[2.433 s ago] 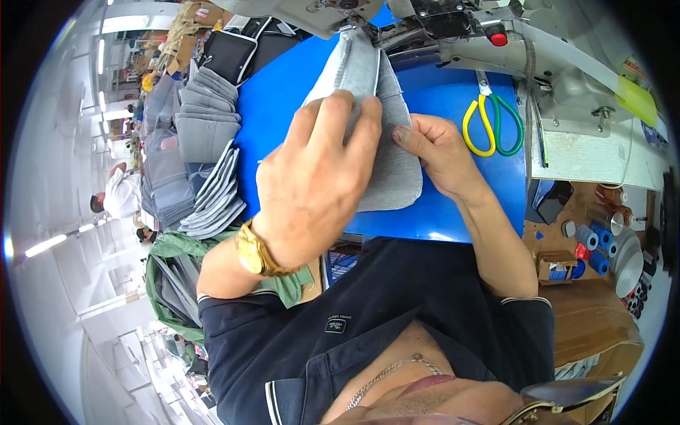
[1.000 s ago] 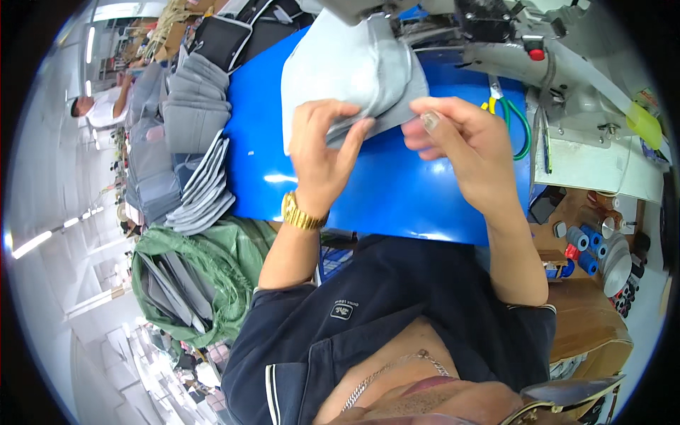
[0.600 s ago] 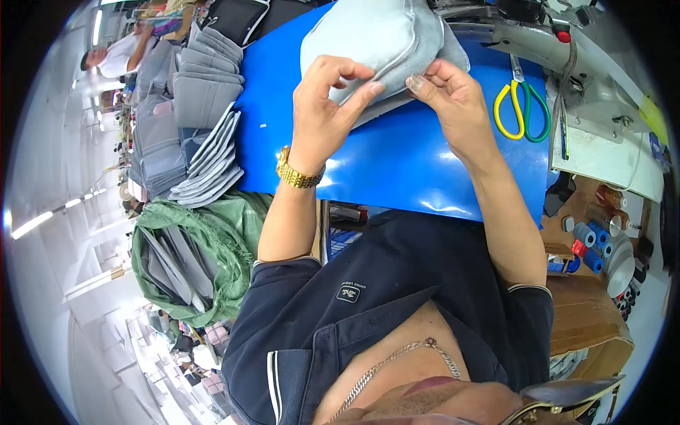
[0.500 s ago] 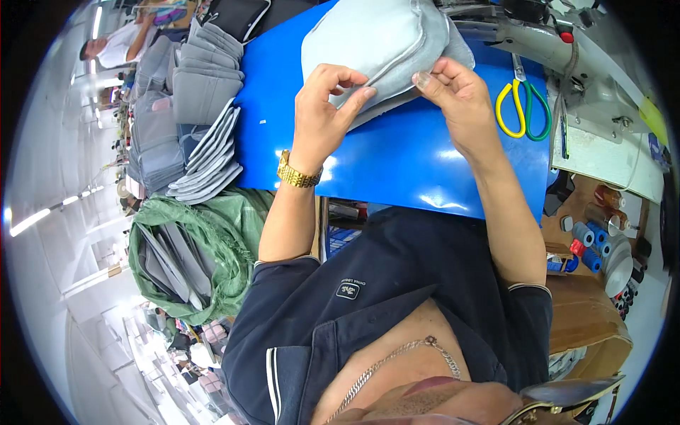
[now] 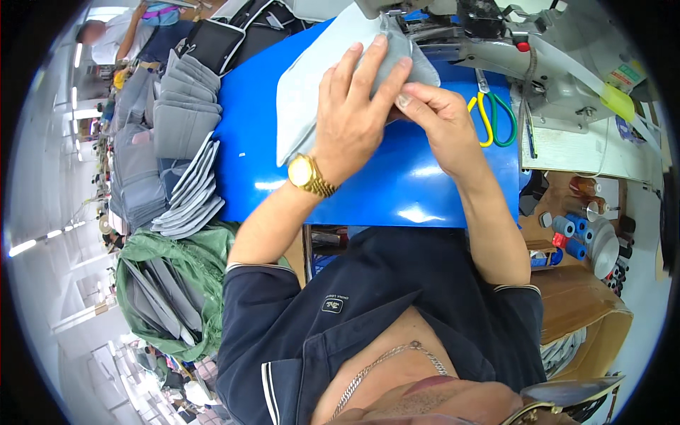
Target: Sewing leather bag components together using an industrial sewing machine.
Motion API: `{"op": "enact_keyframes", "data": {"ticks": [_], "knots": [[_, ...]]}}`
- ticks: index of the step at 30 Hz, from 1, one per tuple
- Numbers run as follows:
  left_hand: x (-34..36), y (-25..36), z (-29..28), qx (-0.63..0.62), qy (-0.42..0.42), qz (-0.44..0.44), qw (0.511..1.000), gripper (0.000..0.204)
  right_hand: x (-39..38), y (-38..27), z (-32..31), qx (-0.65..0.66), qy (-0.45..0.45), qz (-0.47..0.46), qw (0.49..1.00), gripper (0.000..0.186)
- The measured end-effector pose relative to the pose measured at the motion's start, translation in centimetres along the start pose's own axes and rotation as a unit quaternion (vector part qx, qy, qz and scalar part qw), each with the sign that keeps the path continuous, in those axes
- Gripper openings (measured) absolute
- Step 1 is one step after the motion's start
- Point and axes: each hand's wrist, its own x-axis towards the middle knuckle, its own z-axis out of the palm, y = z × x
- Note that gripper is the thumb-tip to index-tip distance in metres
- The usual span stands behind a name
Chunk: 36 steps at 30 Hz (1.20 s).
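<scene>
— The left hand (image 5: 354, 117) had gone from pinching the grey fabric piece (image 5: 301, 92) to lying spread on it.
— Seemingly to keep it flat. And the right hand (image 5: 440, 127)?
— Bent at the piece's near edge; whether it gripped, I couldn't tell.
— So the piece lay on the blue tabletop (image 5: 248, 120), reaching the sewing machine (image 5: 480, 21)?
— Yes, scissors (image 5: 486, 92) lay handy. The green-and-red label (image 5: 625, 74) beyond was too small to read.

On my feed I see yellow-and-green-handled scissors (image 5: 484, 88), blue thread spools (image 5: 564, 227) near a brown cardboard box (image 5: 577, 294), and, leftward, a green sack (image 5: 204, 256).
</scene>
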Motion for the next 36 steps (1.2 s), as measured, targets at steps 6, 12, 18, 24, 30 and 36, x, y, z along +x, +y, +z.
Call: {"op": "enact_keyframes", "data": {"ticks": [6,12,18,24,30,36], "knots": [[2.7,-2.4,-1.4,0.046,-0.039,0.128,0.990,0.048,0.1,-3.2,-2.3,-0.364,0.109,-0.009,0.925,0.036],[4.4,-1.4,-2.9,0.155,-0.106,0.210,0.960,0.028,0.7,0.0,-1.7,-0.170,0.057,0.122,0.976,0.036],[4.2,-0.3,-2.1,0.003,-0.138,0.117,0.983,0.022,0.0,1.8,-1.7,-0.038,0.083,0.128,0.988,0.031],[3.3,0.4,-1.3,-0.042,-0.085,0.055,0.994,0.024,0.6,2.2,-1.0,-0.058,0.154,0.047,0.985,0.023],[3.3,0.1,-1.5,-0.069,-0.044,0.035,0.996,0.022,0.6,2.8,-0.3,-0.184,0.224,-0.105,0.951,0.018],[2.9,0.4,-1.2,-0.067,-0.063,0.010,0.996,0.020,0.7,4.0,-3.2,-0.143,0.280,-0.060,0.947,0.016]]}}
